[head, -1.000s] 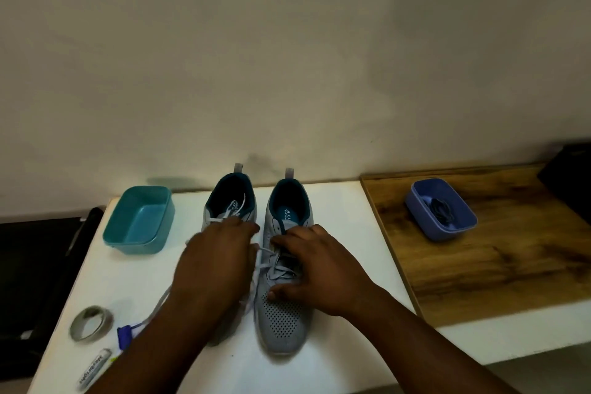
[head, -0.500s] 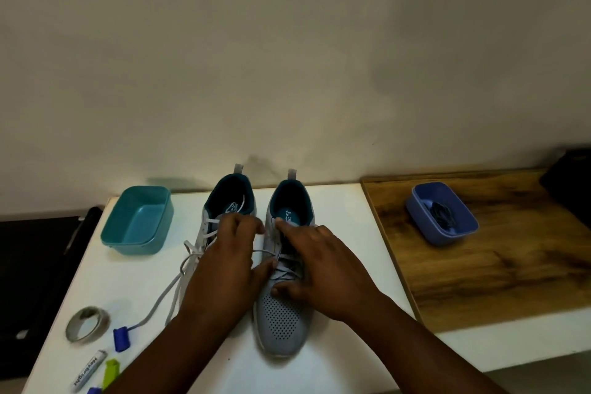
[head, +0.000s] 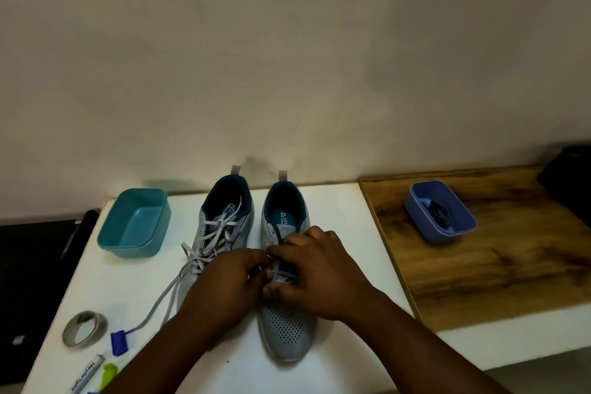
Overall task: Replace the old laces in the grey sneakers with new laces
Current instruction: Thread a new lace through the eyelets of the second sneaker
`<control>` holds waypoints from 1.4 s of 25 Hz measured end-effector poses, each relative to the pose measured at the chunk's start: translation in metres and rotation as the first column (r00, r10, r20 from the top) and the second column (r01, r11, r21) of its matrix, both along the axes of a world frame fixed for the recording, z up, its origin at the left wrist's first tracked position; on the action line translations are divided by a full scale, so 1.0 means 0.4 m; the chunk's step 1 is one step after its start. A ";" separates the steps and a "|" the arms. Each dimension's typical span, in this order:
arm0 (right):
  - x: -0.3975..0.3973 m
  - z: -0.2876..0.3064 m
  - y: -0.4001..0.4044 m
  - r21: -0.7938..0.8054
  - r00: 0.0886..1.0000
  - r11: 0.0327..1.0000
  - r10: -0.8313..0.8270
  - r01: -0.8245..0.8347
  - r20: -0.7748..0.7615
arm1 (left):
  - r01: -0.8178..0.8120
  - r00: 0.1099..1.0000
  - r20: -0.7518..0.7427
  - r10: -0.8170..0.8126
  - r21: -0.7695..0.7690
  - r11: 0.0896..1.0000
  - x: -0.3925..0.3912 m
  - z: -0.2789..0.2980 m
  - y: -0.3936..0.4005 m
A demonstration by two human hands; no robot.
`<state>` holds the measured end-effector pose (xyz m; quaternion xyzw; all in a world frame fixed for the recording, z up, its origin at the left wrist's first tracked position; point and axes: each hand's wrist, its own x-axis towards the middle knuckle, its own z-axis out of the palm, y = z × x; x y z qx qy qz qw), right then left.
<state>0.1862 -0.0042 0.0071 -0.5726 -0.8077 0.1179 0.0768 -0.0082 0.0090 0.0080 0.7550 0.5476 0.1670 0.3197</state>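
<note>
Sitting side by side on the table point(head: 335, 214): two sneakers point(head: 284, 233). Lying left of the sneakers: an empty tub point(head: 134, 222), with a tape roll point(head: 84, 328) nearer. Resting right of the sneakers, on a wooden board point(head: 479, 265): a tub holding laces point(head: 439, 213).

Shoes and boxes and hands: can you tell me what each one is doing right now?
Left sneaker: laces loosened, ends trailing onto the white table.
Right sneaker: still laced, being worked on.
Left hand: fingers curled at the right sneaker's lace.
Right hand: fingers pinching the same lace.
Teal box: open, nothing visible inside.
Blue box: open, holds dark laces.
Tape roll: lying flat.
</note>
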 end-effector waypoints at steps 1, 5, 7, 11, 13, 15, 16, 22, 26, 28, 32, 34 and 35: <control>-0.003 -0.002 0.000 0.001 0.999 0.999 -0.032 0.032 -0.007 | 0.035 0.999 0.004 -0.035 -0.018 0.999 -0.009 0.001 0.010; -0.030 -0.005 -0.004 0.061 0.989 0.988 -0.145 0.144 0.004 | 0.066 0.989 -0.128 -0.073 -0.058 0.996 -0.034 0.035 0.038; -0.040 -0.002 -0.009 0.063 0.987 0.985 -0.163 0.162 0.005 | 0.049 0.979 -0.190 -0.069 -0.107 0.993 -0.043 0.057 0.031; -0.042 0.021 -0.038 -0.045 0.970 0.973 -0.231 0.228 -0.080 | 0.045 0.999 -0.009 -0.053 -0.409 0.912 -0.044 0.172 -0.004; -0.051 0.062 -0.065 -0.099 0.925 0.955 -0.297 0.281 -0.238 | 0.081 0.916 0.364 0.171 -0.584 0.808 -0.030 0.243 -0.020; -0.071 0.116 -0.098 -0.344 0.787 0.917 -0.361 0.201 -0.501 | 0.145 0.729 0.590 0.347 -0.628 0.764 -0.012 0.285 -0.039; -0.083 0.136 -0.111 -0.519 0.693 0.852 -0.411 0.062 -0.593 | 0.158 0.658 0.638 0.400 -0.636 0.755 -0.003 0.294 -0.047; -0.070 0.177 -0.114 -0.716 0.430 0.675 -0.600 -0.181 -0.674 | 0.121 0.282 0.701 0.655 -0.703 0.701 -0.002 0.292 -0.041; -0.092 0.158 -0.118 -0.402 0.484 0.916 -0.347 -0.011 -0.804 | 0.236 0.265 0.717 0.645 -0.697 0.677 -0.008 0.304 -0.057; -0.101 0.147 -0.119 -0.263 0.500 0.961 -0.269 0.083 -0.823 | 0.221 0.323 0.734 0.597 -0.672 0.707 -0.019 0.316 -0.059; -0.093 0.168 -0.116 -0.305 0.316 0.952 -0.293 0.011 -0.903 | 0.201 0.372 0.731 0.572 -0.665 0.720 -0.036 0.333 -0.068; -0.096 0.180 -0.119 -0.324 0.290 0.938 -0.277 -0.126 -0.916 | 0.199 0.450 0.714 0.536 -0.665 0.719 -0.025 0.330 -0.084; -0.098 0.185 -0.120 -0.357 0.291 0.917 -0.297 -0.180 -0.910 | 0.196 0.487 0.704 0.518 -0.665 0.720 -0.020 0.329 -0.090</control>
